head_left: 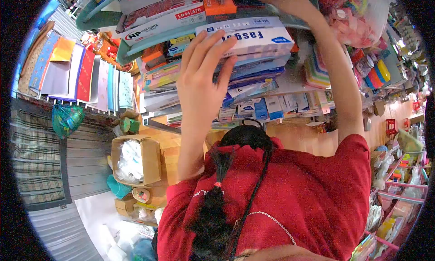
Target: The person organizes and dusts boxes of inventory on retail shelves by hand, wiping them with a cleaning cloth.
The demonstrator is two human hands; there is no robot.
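Here, one white box marked Fasgel (253,47) sits over a stack of flat packs (267,64), and the left hand (201,75) is against the box's left part, four fingers spread and thumb apart, touching it without closing around it. The right hand (292,2) is above and right of the white box, partly cut off; I cannot tell whether it grasps anything. Above and left of the white box, one teal basket (122,53) contains one battery box (165,23) and one orange box (220,3), among other goods. Right of the white box, one clear bag (378,12) contains pink pieces (344,25), too jumbled to count. Well below and left of it, one cardboard carton (152,161) holds white plastic (130,161)
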